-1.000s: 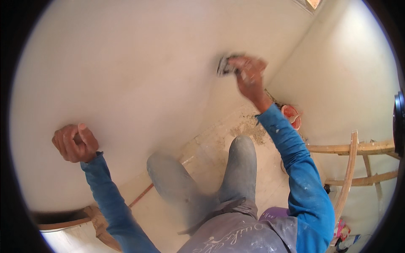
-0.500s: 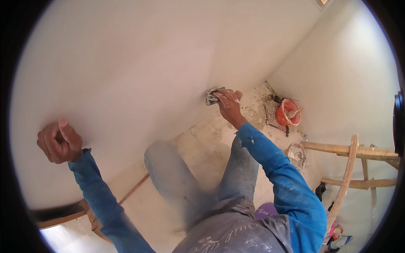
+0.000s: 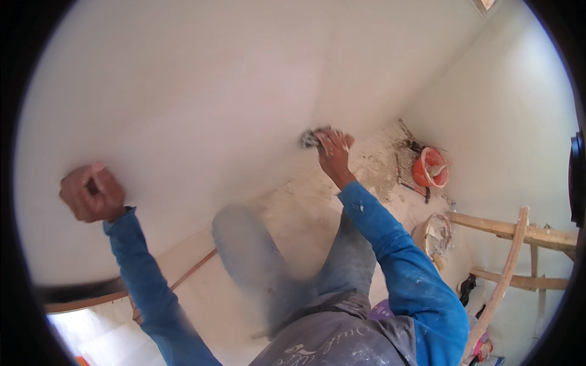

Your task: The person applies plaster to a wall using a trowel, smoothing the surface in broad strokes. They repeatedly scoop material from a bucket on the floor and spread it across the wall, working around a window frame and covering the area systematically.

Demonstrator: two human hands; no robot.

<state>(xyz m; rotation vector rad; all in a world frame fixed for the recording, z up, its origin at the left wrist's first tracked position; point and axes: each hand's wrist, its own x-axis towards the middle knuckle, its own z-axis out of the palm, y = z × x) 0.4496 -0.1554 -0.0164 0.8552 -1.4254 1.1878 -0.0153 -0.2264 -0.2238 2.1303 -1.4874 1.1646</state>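
Lower on the white wall point(image 3: 201, 97) than a second ago, the left hand point(image 3: 91, 194) has slid down and outward; it is a closed fist braced against the plaster, fingers curled together with nothing visible inside. Further right, the right hand point(image 3: 332, 149) has swept down from high on the wall to just above the dusty floor point(image 3: 305, 201), fingers clamped on a small grey sanding pad point(image 3: 311, 139) pressed flat to the surface. That suggests the rubbing stroke has reached the wall's bottom edge, well left of the orange bucket point(image 3: 430, 168) and the wooden trestle point(image 3: 510, 262).
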